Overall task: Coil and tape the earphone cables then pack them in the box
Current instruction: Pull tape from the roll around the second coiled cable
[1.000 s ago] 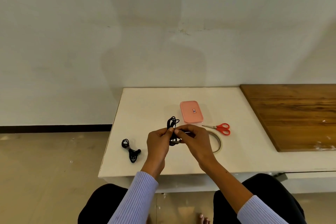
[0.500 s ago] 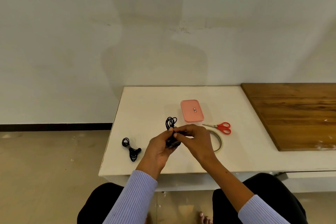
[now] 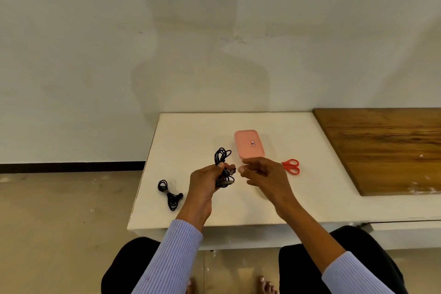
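While the left hand [image 3: 207,180] keeps its grip curled round a black earphone cable [image 3: 223,166], the head view shows the bundle raised just above the white bench [image 3: 310,203], its loops standing up out of the fist and its lower end hanging beside the fingers. That cable sits just left of the pink box [image 3: 249,143], slightly nearer the person. The right hand [image 3: 262,173] hovers just in front of the box, near the cable but apart from it, fingers loosely bent and holding nothing. Whether any tape is already on the held bundle cannot be told from here.

Well to the left of the box, close to the bench's front edge, a second earphone cable [image 3: 170,194] lies coiled in a tight figure with a pale band around its middle, which I read as tape, so that one looks finished apart from packing. The red scissors [image 3: 291,166] lie just right of the box, partly hidden behind the right hand. No roll of tape can be made out; it may be under that hand.

By my judgement the task is roughly half done: one cable is bound, the other is coiled and gripped but probably still needs tape. The box lid is still on, and nothing is packed.
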